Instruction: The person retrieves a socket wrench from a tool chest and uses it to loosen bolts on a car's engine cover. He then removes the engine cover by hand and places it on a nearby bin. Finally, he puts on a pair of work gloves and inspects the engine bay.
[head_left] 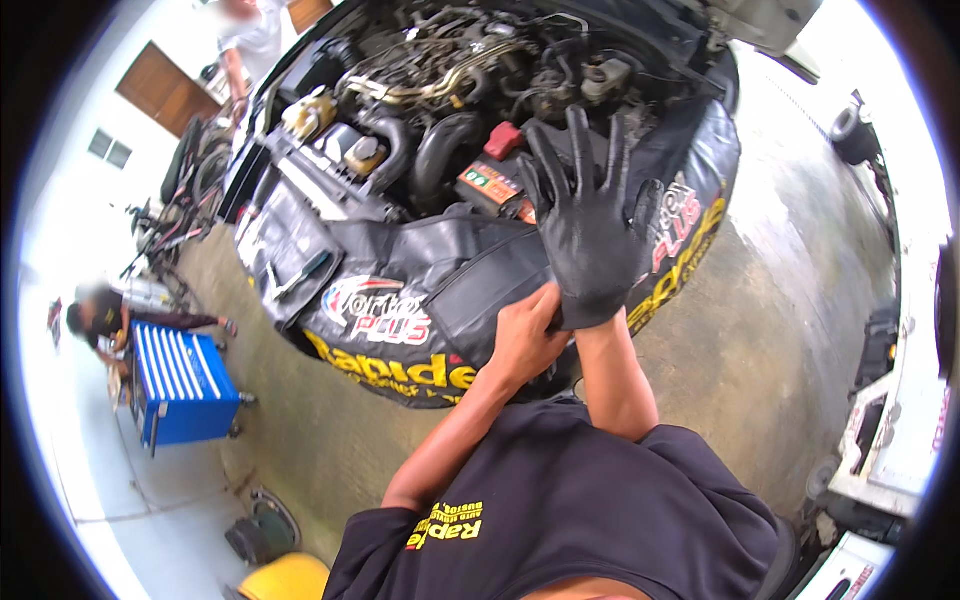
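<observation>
A black glove (600, 240) sits on the person's right hand (596, 262), raised in front of the chest at the near edge of a car's engine bay, its palm side seemingly turned toward the wearer. The right hand grasps nothing; its fingers are spread wide and point away from the body. The bare left hand (528, 338) has its fingers closed on the cuff (590, 316) at the wrist, though the exact pinch is partly hidden behind its own knuckles. The step in hand looks like seating the glove, and it is best done with the fingers straight and apart, as here, so that each slides to the end of its sleeve. A firm, even pull on the cuff toward the forearm, taken at more than one place around the wrist, should spare the edge from tearing or rolling; slack at the fingertips or between the fingers would call for smoothing down. Keeping the elbows in would hold both hands clear of the engine parts. Just beyond the glove are an orange-and-black battery (487, 188) and a red cover (503, 140). A black protective cover (490, 270) drapes the car's front edge, and the engine (450, 85) lies behind it. Farther left, a co-worker (104, 312) is beside a blue tool cart (195, 425) on the floor (320, 465).
</observation>
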